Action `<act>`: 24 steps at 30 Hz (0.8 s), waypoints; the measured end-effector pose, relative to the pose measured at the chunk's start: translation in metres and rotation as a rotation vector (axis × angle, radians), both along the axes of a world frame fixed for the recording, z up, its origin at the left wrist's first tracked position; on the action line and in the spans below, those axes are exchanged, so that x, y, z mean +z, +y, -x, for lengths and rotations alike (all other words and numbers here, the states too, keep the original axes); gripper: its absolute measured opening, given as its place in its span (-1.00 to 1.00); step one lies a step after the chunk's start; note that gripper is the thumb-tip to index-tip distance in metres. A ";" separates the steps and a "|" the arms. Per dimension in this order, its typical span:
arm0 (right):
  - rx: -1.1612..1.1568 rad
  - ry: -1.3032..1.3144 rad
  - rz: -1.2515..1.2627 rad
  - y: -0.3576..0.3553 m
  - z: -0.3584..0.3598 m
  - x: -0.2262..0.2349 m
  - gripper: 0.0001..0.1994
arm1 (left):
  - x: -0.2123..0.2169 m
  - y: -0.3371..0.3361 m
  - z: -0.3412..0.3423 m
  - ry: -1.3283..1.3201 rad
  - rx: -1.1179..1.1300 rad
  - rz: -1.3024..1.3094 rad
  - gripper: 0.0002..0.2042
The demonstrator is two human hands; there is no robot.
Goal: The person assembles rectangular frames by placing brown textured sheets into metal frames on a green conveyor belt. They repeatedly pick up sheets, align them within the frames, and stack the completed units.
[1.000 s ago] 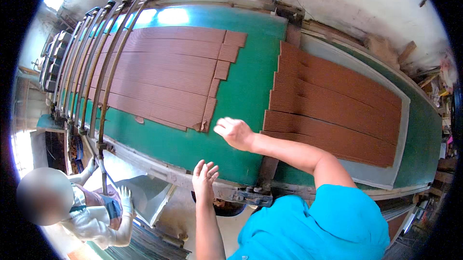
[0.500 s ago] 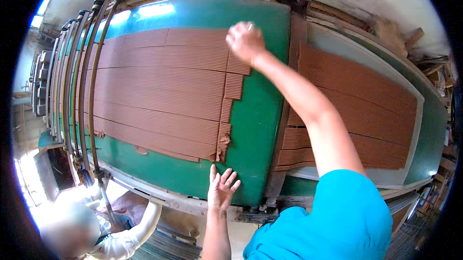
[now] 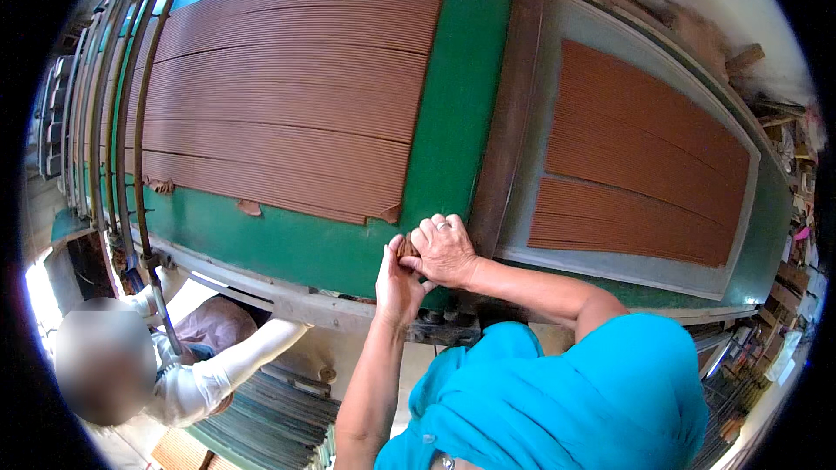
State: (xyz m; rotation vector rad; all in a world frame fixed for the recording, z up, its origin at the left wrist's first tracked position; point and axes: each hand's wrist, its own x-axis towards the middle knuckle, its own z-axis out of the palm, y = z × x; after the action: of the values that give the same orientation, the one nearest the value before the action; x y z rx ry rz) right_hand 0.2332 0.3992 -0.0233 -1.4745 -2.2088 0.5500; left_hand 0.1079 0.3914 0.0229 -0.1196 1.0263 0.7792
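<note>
Far to the left of the brown crossbar (image 3: 509,121) and below the counter's edge: a co-worker's white sleeve (image 3: 252,357), reaching up under the frame. Above it, a row of curved metal rods (image 3: 144,121) arching over the green counter (image 3: 453,121).

Closer to the crossbar, on its left: a wide ribbed clay sheet (image 3: 287,95) lying flat on the green, its near edge ragged, with a loose crumb (image 3: 250,207) just below that edge.

Just left of the crossbar's near end, at the counter's edge: both hands pressed together. Left hand (image 3: 396,283) raised palm-in, fingers clenched on a small brown clay scrap (image 3: 406,248) (only a sliver of it in view). Right hand (image 3: 444,252) knuckles-up and touching the left, fingers curled over the same spot; whether gripping the scrap or only covering it, cannot tell.

Right of the crossbar: a second ribbed clay sheet (image 3: 636,165) on a grey panel (image 3: 540,78), well apart from the hands.

Judged as trimming in hand: a stray bit lifted off the sheet's near corner and now worked between the fingers. Any next move calls for a firm pinch on the soft scrap and a path clear of the ribbed faces, easily marked by a trailing finger.
</note>
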 end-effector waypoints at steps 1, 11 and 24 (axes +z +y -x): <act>-0.016 0.028 0.045 -0.007 0.002 0.011 -0.55 | -0.008 -0.013 0.008 -0.044 -0.012 -0.065 -0.63; 0.140 -0.162 -0.415 0.019 -0.007 0.015 -0.72 | 0.080 -0.191 0.156 0.404 0.090 0.007 -0.56; -0.687 0.721 0.292 -0.087 -0.032 -0.008 -0.86 | -0.001 -0.344 0.221 0.647 -0.116 0.110 -0.56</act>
State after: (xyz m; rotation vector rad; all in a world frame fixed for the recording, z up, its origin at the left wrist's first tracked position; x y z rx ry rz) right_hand 0.2655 0.3120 -0.0314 -1.6912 -1.0274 0.9794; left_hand -0.1130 0.0477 0.0220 0.1071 1.6740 0.6655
